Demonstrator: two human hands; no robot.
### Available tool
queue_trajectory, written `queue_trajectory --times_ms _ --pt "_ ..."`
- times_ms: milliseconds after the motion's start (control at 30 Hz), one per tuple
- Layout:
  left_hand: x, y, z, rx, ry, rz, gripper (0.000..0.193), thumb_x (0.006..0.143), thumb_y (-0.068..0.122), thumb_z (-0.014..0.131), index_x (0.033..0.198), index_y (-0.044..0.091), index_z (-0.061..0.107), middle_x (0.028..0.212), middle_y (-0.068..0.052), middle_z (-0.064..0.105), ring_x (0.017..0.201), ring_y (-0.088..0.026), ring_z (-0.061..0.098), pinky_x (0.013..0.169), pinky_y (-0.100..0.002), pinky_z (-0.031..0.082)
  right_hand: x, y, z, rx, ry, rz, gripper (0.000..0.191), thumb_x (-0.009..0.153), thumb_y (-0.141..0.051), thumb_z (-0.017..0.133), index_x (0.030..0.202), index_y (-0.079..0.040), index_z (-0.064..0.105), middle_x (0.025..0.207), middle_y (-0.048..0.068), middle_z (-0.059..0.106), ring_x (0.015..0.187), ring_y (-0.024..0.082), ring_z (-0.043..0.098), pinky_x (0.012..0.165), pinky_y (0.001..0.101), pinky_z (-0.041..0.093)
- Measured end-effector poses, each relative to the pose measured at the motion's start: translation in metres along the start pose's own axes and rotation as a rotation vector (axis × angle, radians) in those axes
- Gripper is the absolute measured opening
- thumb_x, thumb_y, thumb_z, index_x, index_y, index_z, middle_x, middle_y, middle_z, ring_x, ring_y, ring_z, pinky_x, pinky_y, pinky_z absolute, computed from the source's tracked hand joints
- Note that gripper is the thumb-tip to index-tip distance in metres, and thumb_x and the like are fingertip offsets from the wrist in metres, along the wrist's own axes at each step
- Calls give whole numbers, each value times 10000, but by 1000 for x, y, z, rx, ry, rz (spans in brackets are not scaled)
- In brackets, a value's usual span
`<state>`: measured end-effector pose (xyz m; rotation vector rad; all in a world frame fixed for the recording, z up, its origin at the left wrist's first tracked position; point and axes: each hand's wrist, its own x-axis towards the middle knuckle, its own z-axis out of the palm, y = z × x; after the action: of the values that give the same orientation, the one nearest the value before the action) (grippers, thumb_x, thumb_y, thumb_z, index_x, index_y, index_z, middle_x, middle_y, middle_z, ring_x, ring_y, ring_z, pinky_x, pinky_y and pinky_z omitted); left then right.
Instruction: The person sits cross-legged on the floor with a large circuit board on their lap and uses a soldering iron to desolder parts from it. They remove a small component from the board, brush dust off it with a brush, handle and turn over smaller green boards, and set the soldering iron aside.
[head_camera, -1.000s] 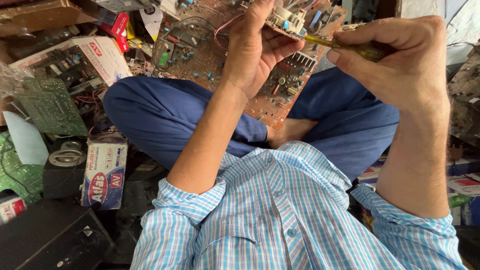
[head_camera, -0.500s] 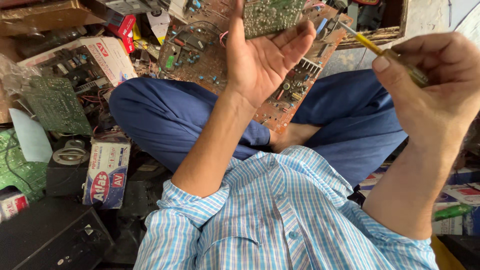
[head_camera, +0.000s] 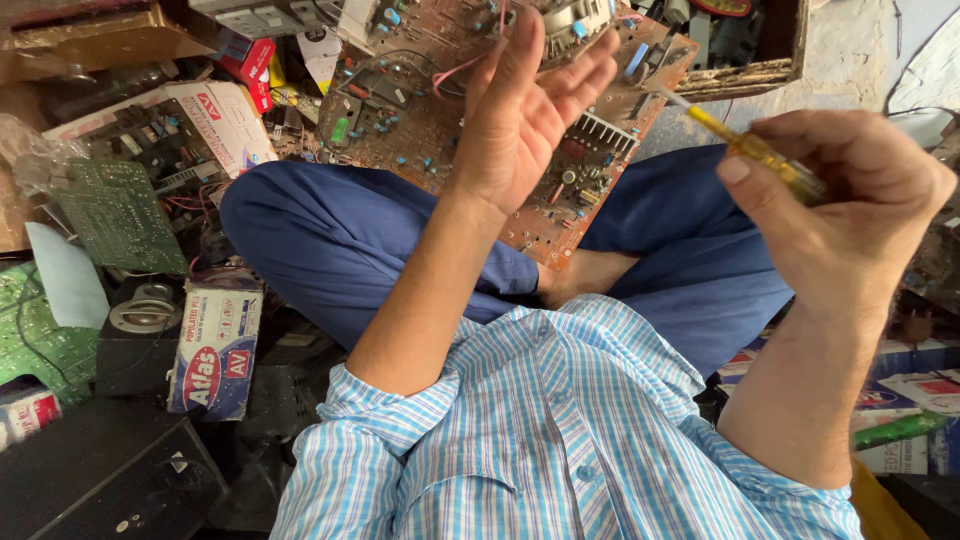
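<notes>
I see large brown circuit board (head_camera: 440, 110) studded with components, resting across lap on blue trousers (head_camera: 330, 240). My left hand (head_camera: 525, 115) raised above board — palm open, fingers spread, holding nothing. My right hand (head_camera: 850, 205) off to board's right, fingers clamped on yellow translucent-handled screwdriver (head_camera: 745, 148) — shaft pointing toward board's edge.
</notes>
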<state>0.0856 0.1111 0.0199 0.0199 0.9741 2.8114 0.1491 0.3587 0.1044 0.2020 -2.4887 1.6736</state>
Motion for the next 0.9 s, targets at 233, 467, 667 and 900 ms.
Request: queue_trajectory --times_ms 233,467,667,900 --pt "-1 -5 -22 14 -88 83 625 941 307 884 1414 72 550 1297 -66 632 1236 -209 623 1076 -429 533 1 -3 14 -80 -21 -145 177 959 93 855 1095 77 743 922 107 730 753 83 639 658 187 458" --pt "-2 -10 -23 192 -91 159 771 820 314 988 1366 30 523 1306 -59 590 1224 -147 542 1116 -311 436 7 -16 15 -221 -41 -237 199 949 76 880 1115 69 771 809 108 680 675 106 612 592 207 411" --pt "-2 -9 -20 390 -93 242 794 780 308 1018 1326 28 514 1312 -47 568 1257 -140 525 1143 -282 409 11 -33 15 -282 -71 -274 198 949 67 883 1106 73 762 830 121 675 684 120 615 590 221 414" --pt "-2 -3 -16 394 -151 239 805 769 196 1035 1321 63 464 1339 -64 584 1247 -147 573 1127 -308 495 8 -51 21 -343 -97 -304 186 964 85 836 1128 45 757 894 121 689 731 133 654 611 228 462"
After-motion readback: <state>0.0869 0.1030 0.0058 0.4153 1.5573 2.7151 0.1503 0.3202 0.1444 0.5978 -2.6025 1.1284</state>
